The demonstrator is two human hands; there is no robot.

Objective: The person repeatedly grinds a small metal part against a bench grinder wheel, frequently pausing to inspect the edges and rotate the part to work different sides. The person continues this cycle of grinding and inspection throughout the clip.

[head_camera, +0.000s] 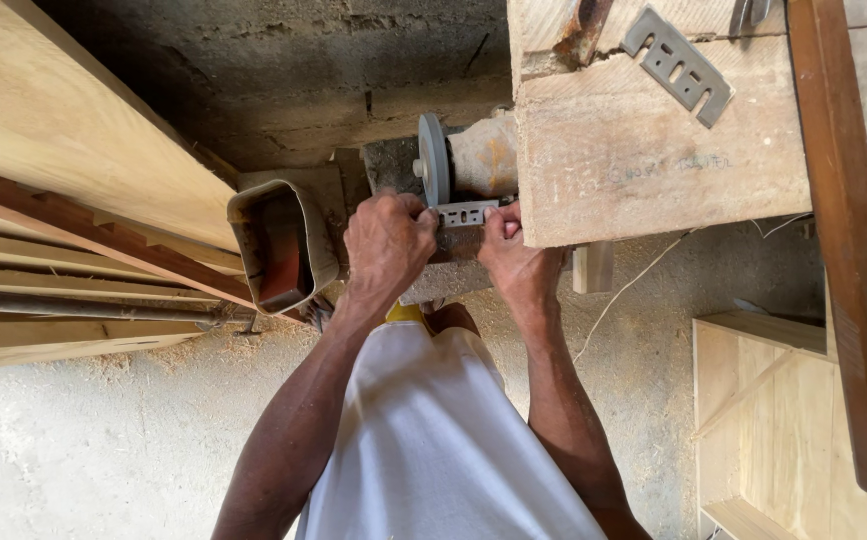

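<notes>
- Nearest the camera, the person's white shirt (433,440) is filling the low middle of the view, with both bare forearms reaching away from it toward the far side.
- The left hand (388,245) is closing its grip on the left end of a slotted grey metal blade (468,213), fingers curled over the top.
- The right hand (513,255) is pinching the blade's right end, its grip narrow and tight on the metal.
- The blade is lying flat between the two hands, just below the grey grinding wheel (433,160); whether it is touching the wheel cannot be told.
- The wheel is standing on edge, with a rusty motor housing (483,155) just to its right.
- To the right, a rough wooden worktop (643,160) is carrying a second slotted metal blade (678,65) near its far edge.
- A dark wooden batten (848,260) is crossing the right side.
- To the left, a squarish plastic container (283,245) is sitting beside stacked planks (73,150).
- Sawdust is covering the floor (103,450), and a block wall (303,70) is rising at the far side.
</notes>
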